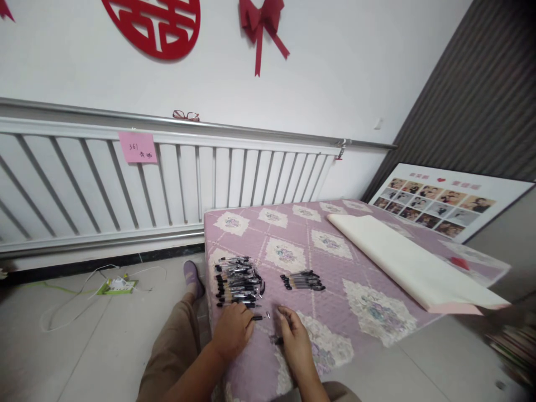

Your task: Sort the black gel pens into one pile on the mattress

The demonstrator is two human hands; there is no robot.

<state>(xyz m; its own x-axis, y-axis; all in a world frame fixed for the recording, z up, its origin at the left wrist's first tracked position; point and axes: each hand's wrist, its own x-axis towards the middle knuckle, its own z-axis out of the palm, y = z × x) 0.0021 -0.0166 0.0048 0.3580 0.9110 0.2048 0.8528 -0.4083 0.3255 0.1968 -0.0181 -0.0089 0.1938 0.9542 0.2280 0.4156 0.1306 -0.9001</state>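
Observation:
My left hand (231, 330) rests knuckles-up on the purple patterned bedspread (335, 262), fingers curled beside a black pen (260, 317) lying just off its fingertips. My right hand (295, 338) lies close by, fingers bent and pinched around a small dark pen part (276, 339). Just beyond the left hand sits a large pile of black pens (238, 281). A smaller bunch of pens (303, 280) lies further right on the bedspread.
A long white roll of paper (414, 262) lies across the bedspread's right side. A white radiator (167, 178) with a pink note (138, 147) lines the wall. My leg (173, 346) and a purple slipper (193, 278) are at the left. A photo board (444, 201) leans at the right.

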